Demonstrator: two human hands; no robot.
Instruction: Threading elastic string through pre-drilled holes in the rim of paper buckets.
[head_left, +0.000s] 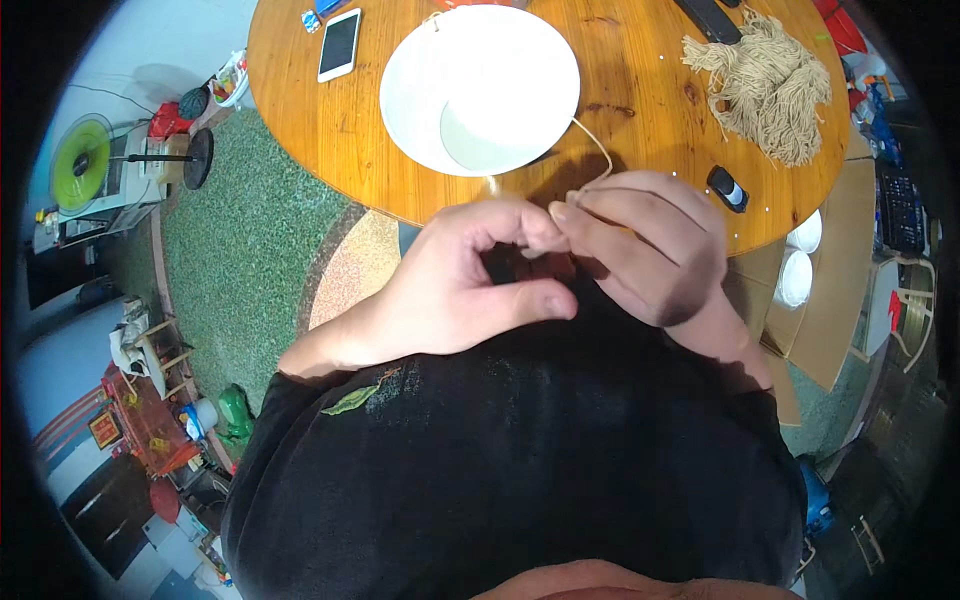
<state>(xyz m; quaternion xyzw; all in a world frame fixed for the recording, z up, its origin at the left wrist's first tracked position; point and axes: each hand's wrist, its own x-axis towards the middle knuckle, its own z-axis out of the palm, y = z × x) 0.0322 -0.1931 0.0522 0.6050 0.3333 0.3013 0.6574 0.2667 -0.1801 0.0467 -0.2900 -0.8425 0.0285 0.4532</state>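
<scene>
Head view: the left hand (pixel 470 285) and the right hand (pixel 650 245) are held together just below the edge of the round wooden table (pixel 640 90), fingertips pinched on a thin beige string (pixel 597 150) that is looped up toward the white bowl (pixel 480 85). A bundle of beige strings (pixel 770 85) is seen well apart, and a white phone (pixel 339 44) beside the bowl.
</scene>
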